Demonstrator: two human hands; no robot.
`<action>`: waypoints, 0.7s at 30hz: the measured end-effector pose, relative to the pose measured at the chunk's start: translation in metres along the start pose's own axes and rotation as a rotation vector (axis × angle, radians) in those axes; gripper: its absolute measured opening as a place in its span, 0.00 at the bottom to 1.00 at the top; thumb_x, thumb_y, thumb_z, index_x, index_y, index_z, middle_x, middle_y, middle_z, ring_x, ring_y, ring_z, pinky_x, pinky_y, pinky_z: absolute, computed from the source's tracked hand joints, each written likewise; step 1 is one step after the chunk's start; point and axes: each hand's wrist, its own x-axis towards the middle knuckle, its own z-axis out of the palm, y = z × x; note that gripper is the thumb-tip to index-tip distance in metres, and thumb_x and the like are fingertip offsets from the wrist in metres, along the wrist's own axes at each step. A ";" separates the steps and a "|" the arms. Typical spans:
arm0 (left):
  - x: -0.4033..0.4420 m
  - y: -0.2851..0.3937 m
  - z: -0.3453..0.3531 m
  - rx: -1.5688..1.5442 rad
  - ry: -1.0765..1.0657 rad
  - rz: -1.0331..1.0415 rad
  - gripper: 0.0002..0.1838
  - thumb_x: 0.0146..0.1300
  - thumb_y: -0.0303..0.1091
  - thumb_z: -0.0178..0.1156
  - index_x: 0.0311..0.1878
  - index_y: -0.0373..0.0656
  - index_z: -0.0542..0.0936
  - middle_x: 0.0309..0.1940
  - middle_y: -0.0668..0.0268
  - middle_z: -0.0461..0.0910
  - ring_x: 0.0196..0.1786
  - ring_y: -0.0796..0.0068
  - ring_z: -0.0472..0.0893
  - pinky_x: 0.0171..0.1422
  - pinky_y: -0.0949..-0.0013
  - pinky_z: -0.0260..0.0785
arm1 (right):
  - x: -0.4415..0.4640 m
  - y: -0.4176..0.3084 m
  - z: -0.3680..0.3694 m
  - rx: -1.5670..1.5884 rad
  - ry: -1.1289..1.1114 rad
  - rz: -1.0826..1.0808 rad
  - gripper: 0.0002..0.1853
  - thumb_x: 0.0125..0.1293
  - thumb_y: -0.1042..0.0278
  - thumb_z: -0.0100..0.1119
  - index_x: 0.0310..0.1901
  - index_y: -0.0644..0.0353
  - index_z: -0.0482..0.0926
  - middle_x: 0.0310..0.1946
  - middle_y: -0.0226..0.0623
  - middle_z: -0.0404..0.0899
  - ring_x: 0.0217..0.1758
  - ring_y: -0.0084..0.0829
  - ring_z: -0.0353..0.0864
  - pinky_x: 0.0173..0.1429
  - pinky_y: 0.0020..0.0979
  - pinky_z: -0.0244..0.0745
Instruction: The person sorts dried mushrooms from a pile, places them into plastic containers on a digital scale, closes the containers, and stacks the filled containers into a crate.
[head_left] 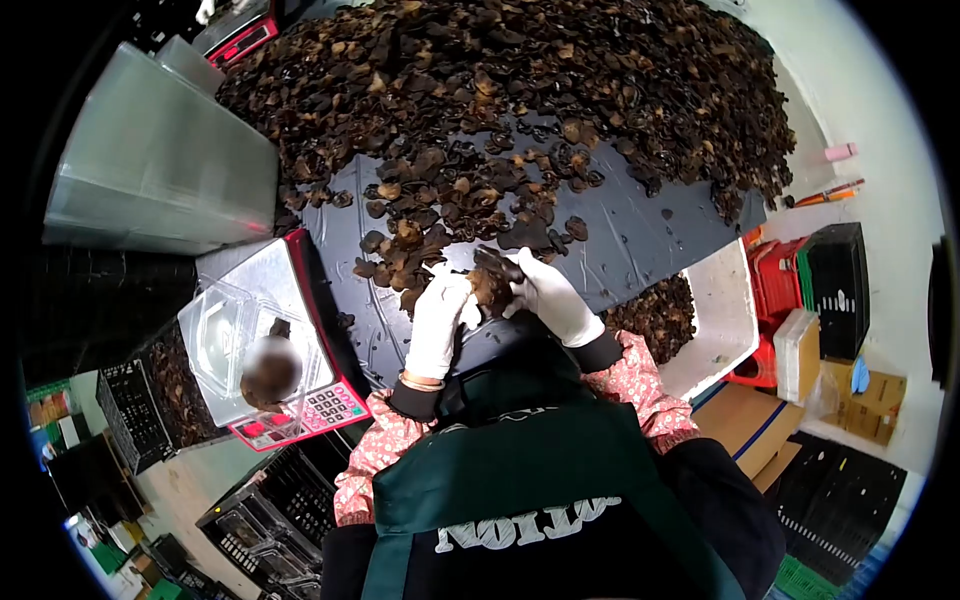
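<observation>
In white gloves, my two hands meet low over the grey table cover (pixel 640 235). My right hand (pixel 552 300) has its fingers closed on dark brown wood ear mushrooms (pixel 492 283). My left hand (pixel 440 318) grips the left side of the same mushrooms, its fingertips partly hidden. Just beyond the hands lie loose wood ear mushrooms (pixel 420 230), trailing from a large heap (pixel 520 70). To the left, a pink-edged digital scale (pixel 335 400) carries an open clear plastic clamshell box (pixel 215 330). Some wood ear (pixel 270 375) sits in that box.
Stacked clear plastic boxes (pixel 165 160) stand tall at the left. A second red scale (pixel 240 40) is at the far left, with part of another gloved hand (pixel 205 10) near it. At right are a white bin (pixel 725 320), cardboard (pixel 735 425) and black crates (pixel 840 495).
</observation>
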 end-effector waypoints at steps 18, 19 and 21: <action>-0.012 0.010 0.019 0.176 0.014 0.111 0.12 0.74 0.33 0.56 0.55 0.37 0.76 0.36 0.71 0.79 0.36 0.84 0.76 0.41 0.79 0.68 | 0.009 0.002 0.002 -1.336 0.082 -0.903 0.12 0.63 0.75 0.58 0.48 0.64 0.82 0.44 0.43 0.83 0.44 0.37 0.85 0.47 0.29 0.81; -0.007 0.005 0.006 0.222 0.023 0.022 0.12 0.74 0.33 0.56 0.54 0.36 0.77 0.38 0.68 0.80 0.37 0.82 0.77 0.42 0.77 0.70 | 0.010 0.004 0.000 -1.335 0.077 -0.905 0.12 0.63 0.75 0.58 0.48 0.64 0.82 0.44 0.43 0.83 0.44 0.37 0.85 0.47 0.29 0.81; -0.007 0.002 0.007 -0.024 -0.009 0.007 0.11 0.73 0.32 0.56 0.53 0.36 0.77 0.39 0.67 0.80 0.38 0.80 0.78 0.43 0.76 0.72 | 0.012 0.002 -0.002 -0.770 0.008 -0.573 0.14 0.66 0.74 0.56 0.52 0.63 0.82 0.45 0.42 0.83 0.45 0.35 0.86 0.47 0.28 0.82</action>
